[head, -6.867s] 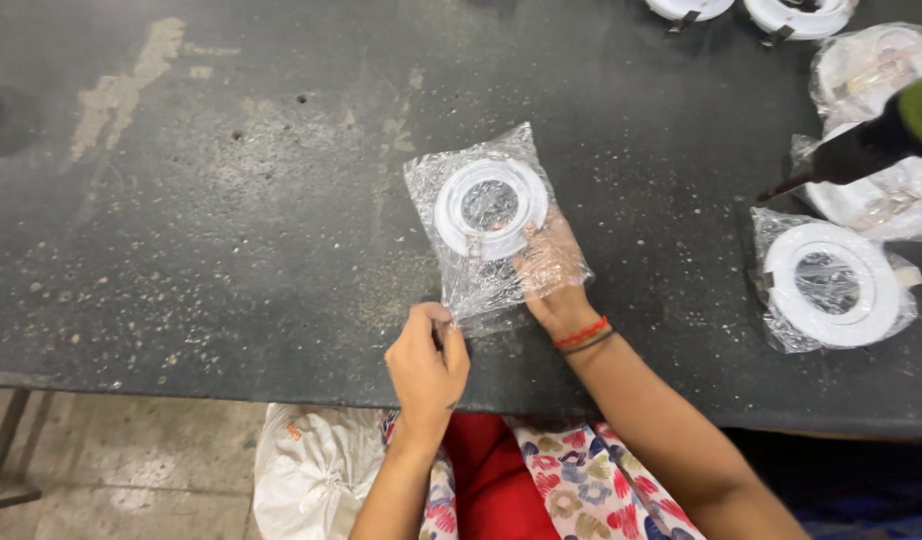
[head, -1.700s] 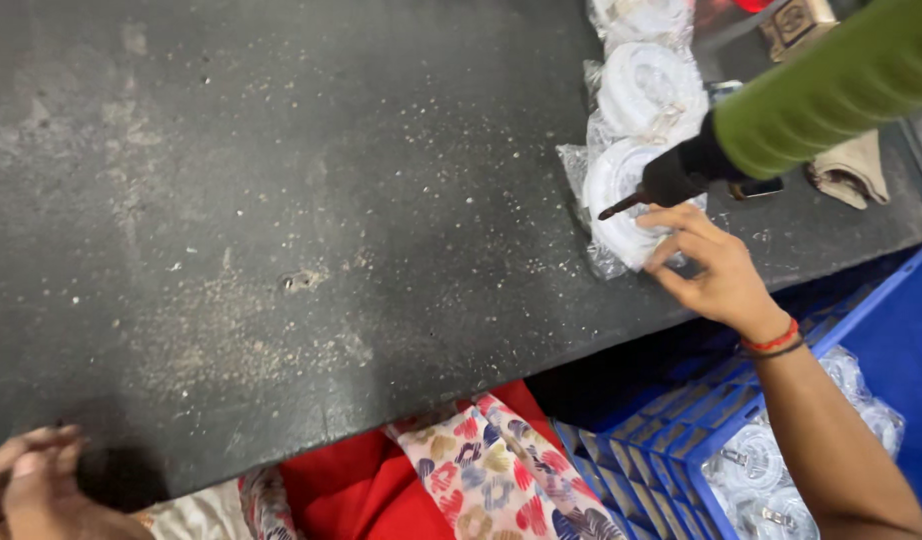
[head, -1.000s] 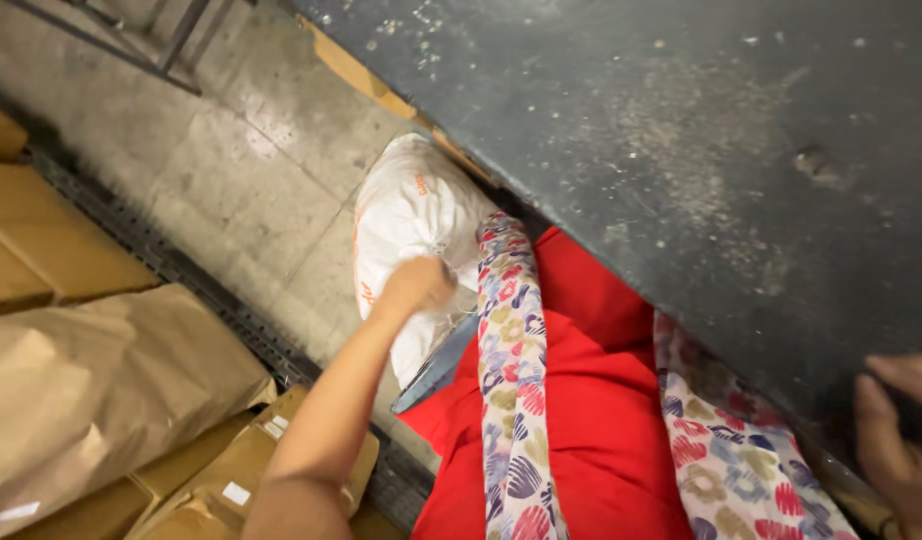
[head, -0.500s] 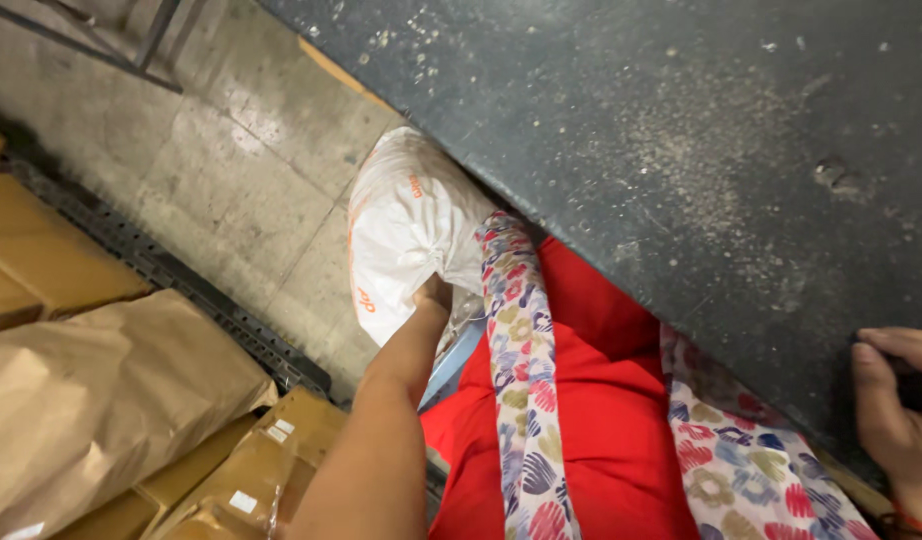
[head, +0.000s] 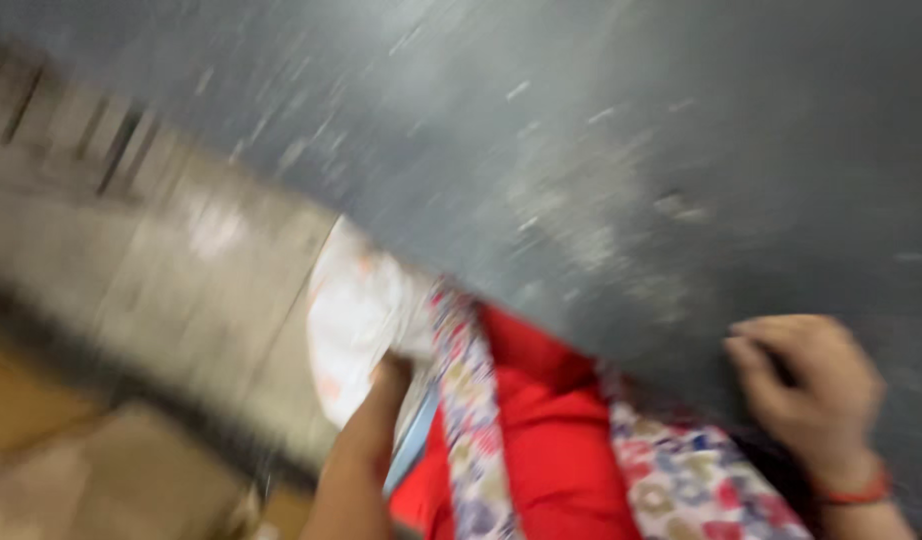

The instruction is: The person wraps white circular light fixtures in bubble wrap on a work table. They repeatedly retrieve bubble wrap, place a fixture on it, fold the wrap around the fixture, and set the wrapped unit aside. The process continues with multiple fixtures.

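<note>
The picture is heavily blurred by motion. My left hand [head: 389,375] reaches down beside my lap into a white sack [head: 356,320] on the floor; its fingers are hidden inside the sack's mouth. My right hand [head: 806,385], with a red band at the wrist, rests with curled fingers on the near edge of the dark grey table [head: 581,130]. I see nothing in the right hand. My lap in red cloth with a flowered scarf fills the bottom middle.
A concrete floor [head: 181,270] lies to the left of the table. Brown paper-wrapped bundles and cartons [head: 71,470] stand at the lower left. The table top is dusty with pale specks.
The view has swung from the right side of the table to the floor at my left. My left arm went down into the white sack; my right hand came back to the table edge.
</note>
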